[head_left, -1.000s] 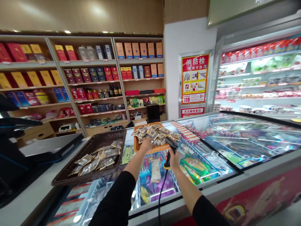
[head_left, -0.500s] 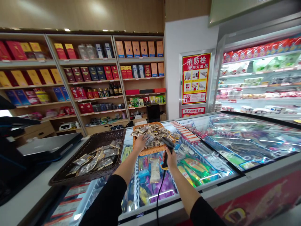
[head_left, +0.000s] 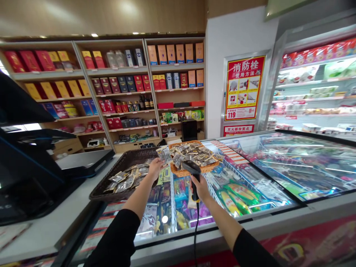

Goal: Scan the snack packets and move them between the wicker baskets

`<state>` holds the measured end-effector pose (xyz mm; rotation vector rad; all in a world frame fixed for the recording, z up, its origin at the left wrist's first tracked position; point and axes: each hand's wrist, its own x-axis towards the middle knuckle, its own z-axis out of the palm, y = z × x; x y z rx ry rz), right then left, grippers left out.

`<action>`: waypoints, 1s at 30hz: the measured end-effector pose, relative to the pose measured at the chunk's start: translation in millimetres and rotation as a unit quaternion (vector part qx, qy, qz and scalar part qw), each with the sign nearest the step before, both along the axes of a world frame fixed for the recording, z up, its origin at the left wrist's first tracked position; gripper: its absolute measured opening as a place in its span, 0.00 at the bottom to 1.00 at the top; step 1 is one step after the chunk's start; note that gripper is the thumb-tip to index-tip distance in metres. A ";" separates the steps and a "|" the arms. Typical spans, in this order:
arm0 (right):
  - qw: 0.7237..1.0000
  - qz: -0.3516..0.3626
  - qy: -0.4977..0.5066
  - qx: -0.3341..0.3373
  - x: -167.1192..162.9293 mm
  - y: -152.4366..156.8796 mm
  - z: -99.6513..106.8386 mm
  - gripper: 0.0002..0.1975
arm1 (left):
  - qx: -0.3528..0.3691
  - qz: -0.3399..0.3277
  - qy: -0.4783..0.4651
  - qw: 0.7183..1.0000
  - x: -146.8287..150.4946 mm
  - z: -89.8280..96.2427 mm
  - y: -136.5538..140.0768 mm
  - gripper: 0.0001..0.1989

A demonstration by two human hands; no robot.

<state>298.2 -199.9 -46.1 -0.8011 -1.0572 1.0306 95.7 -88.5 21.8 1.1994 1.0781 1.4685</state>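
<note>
Between the two baskets, my left hand [head_left: 155, 167] pinches a small clear packet [head_left: 164, 154] and holds it up. My right hand [head_left: 200, 187] is wrapped round the handle of a black barcode scanner [head_left: 192, 168], its head pointing left toward the packet. Behind the scanner, an orange wicker basket [head_left: 180, 172] is heaped with similar packets [head_left: 196, 152]. A dark brown wicker basket [head_left: 97, 194] at the left holds more packets [head_left: 129, 178] in a loose pile. The scanner's cable [head_left: 196, 226] hangs down toward me.
Both baskets rest at a glass-topped chest freezer [head_left: 280, 213] full of packaged food. To the left are a counter [head_left: 50, 233], a flat scale [head_left: 86, 161] and a dark monitor [head_left: 22, 100]. Shelves of boxes [head_left: 119, 83] line the back; a refrigerated display [head_left: 319, 89] stands right.
My left hand has left the orange basket and moved left with a packet in its fingers. The scanner has swung left toward it. The view has turned slightly left.
</note>
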 end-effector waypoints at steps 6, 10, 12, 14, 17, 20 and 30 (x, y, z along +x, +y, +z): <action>0.996 0.030 -0.078 0.029 -32.0 -6.8 1.9 0.17 | 0.005 -0.001 -0.008 1.000 0.9 -3.8 -6.3 0.18; 0.993 0.005 -0.118 0.028 -31.6 -7.2 -0.1 0.15 | 0.011 0.008 0.023 1.000 2.8 -7.3 -5.0 0.18; 0.991 -0.015 -0.132 0.028 -29.3 -8.1 -0.3 0.15 | 0.019 0.007 0.022 1.000 3.4 -9.8 -2.8 0.19; 0.988 -0.027 -0.147 0.038 -28.0 -9.7 0.4 0.14 | 0.020 0.001 0.025 0.999 3.8 -11.9 -0.7 0.19; 0.985 -0.028 -0.162 0.054 -27.9 -12.0 2.4 0.14 | 0.021 -0.003 0.050 0.999 4.4 -13.4 0.9 0.19; 0.985 -0.028 -0.162 0.053 -28.4 -12.3 3.4 0.15 | 0.025 0.005 0.072 0.997 5.2 -13.2 0.8 0.19; 0.989 -0.022 -0.138 0.041 -28.2 -6.7 -4.3 0.15 | 0.023 -0.003 0.051 0.998 5.2 -16.5 3.5 0.17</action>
